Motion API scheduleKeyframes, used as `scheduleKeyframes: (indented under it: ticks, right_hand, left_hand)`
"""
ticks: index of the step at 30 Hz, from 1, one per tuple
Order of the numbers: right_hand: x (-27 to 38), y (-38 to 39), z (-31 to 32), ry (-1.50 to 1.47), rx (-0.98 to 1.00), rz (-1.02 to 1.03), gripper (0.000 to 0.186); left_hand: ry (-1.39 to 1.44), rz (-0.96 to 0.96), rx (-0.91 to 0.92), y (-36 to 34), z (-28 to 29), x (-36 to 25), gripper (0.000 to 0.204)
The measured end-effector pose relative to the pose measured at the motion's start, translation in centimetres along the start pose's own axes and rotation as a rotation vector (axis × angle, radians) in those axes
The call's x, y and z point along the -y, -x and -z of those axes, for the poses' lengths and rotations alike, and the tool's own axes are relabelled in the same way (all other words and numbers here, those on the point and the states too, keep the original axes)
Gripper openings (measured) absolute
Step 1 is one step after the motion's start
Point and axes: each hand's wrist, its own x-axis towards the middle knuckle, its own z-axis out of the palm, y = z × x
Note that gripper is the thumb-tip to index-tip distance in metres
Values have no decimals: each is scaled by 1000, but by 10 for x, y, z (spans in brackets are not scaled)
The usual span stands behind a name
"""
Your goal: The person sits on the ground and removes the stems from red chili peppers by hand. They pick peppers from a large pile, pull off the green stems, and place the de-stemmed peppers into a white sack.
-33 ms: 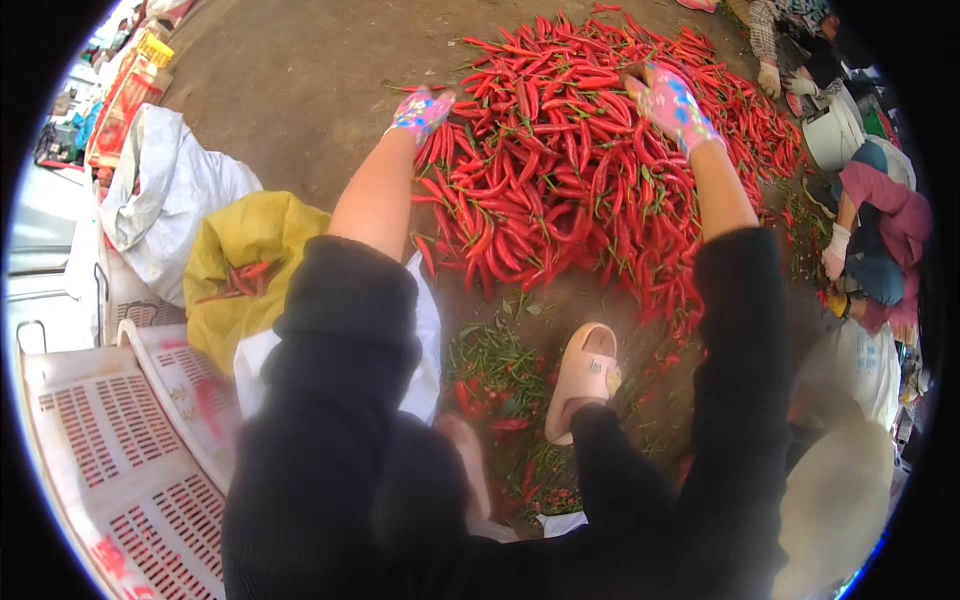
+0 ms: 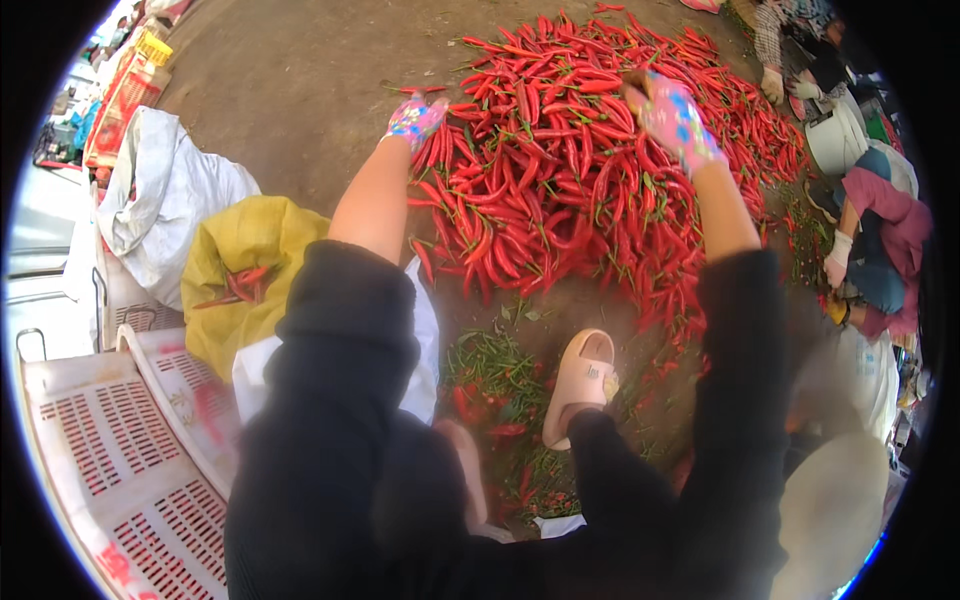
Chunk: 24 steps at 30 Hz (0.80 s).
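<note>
A large heap of red chili peppers (image 2: 560, 180) with green stems lies on the ground in front of me. My left hand (image 2: 415, 119), in a pink flowered glove with bare fingertips, is at the heap's left edge. Its fingers are drawn together; anything in them is too small to make out. Just beyond it, a single chili pepper (image 2: 420, 90) lies on the ground. Over the upper right part of the heap is my right hand (image 2: 672, 115), in a matching glove. Its fingers curl down toward the peppers and hide whatever they grip.
To my left are an olive-yellow sack (image 2: 240, 225) with some red peppers, a white sack (image 2: 165, 190) and white plastic crates (image 2: 110, 430). Green chilies and stems (image 2: 495, 370) lie near my pink slipper (image 2: 583, 385). Other people work at the right, beside a white bucket (image 2: 836, 140).
My left hand has shifted slightly left and toward me. My right hand sits a little lower over the heap. The heap looks unchanged.
</note>
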Motion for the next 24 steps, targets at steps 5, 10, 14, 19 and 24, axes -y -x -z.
scheduleKeyframes:
  ticks: [5, 10, 14, 19, 24]
  right_hand:
    - [33, 121, -59, -132, 79, 549, 26]
    - [27, 212, -59, -507, 568, -210, 27]
    - [-4, 214, -42, -512, 596, -489, 27]
    - [-23, 210, -36, -702, 507, -647, 23]
    - [-9, 191, -43, -657, 549, -533, 25]
  left_hand:
    - [-8, 157, -85, -32, -52, 80, 80]
    - [-73, 245, -118, -40, -108, 109, 67]
    - [57, -11, -275, -53, -165, 64, 60]
    - [437, -249, -166, -57, -201, 10, 53]
    - [1505, 308, 273, -23, -223, -23, 50]
